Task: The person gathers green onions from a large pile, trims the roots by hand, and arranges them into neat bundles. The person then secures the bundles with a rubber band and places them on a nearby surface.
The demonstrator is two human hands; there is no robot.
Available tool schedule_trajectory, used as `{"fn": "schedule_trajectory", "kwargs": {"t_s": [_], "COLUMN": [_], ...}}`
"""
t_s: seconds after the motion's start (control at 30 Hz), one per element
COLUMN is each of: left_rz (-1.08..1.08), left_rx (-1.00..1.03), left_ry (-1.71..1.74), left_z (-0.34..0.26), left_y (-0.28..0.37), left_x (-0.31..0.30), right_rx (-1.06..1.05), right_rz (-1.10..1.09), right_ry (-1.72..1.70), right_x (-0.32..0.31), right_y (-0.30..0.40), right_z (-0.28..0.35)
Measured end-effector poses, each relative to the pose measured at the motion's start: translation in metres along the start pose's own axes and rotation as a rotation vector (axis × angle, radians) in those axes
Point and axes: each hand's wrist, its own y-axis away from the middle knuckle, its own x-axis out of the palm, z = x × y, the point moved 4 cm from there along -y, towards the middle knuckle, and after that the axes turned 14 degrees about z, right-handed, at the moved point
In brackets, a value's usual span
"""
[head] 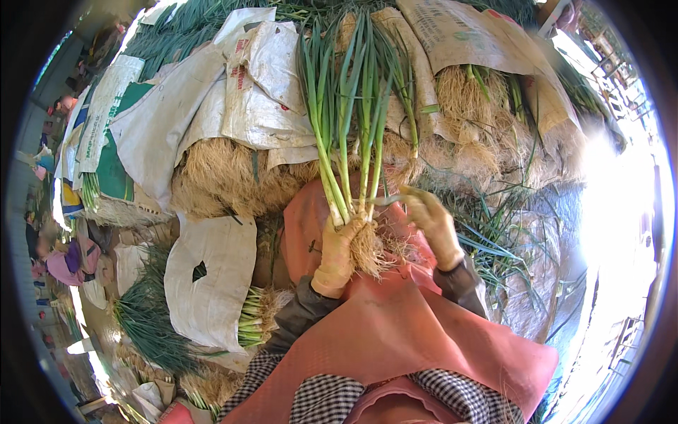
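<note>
My left hand (339, 254), in a tan glove, grips several green onions (347, 175) low on their pale stems. Their leaves fan out away from me across the pile, and their fibrous roots (371, 252) hang over the pink apron (392, 318) on my lap. My right hand (434, 225), also gloved and somewhat blurred, holds a thin grey tool (387, 200), possibly a small metal blade. Its tip meets the stems just above my left hand. Loose root bits lie on the apron between the hands.
Ahead, woven sacks (270, 90) cover a long heap of onions with roots (228, 169) facing me. Leaf trimmings (492, 233) litter the right side. At left, a white sack (209, 281) partly covers trimmed onions (257, 318). Another person (74, 259) is at the far left.
</note>
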Motion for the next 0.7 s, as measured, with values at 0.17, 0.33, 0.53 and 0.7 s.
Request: {"fn": "schedule_trajectory", "kwargs": {"t_s": [0.17,0.33,0.53,0.7], "left_rz": [-0.035,-0.083,0.030,0.172], "left_rx": [0.033,0.057,-0.159,-0.465], "left_ry": [-0.055,-0.020,0.263,0.610], "left_z": [0.005,-0.002,0.000,0.006], "left_y": [0.007,0.006,0.009,0.030], "left_x": [0.009,0.000,0.002,0.013], "right_rx": [0.234,-0.382,0.153,-0.105], "right_rz": [0.499,0.290,0.186,0.773], "right_ry": [-0.078,0.639,-0.203,-1.220], "right_x": [0.032,0.038,0.000,0.059], "right_y": [-0.046,0.002,-0.007,-0.080], "right_z": [-0.009,0.017,-0.002,-0.039]}}
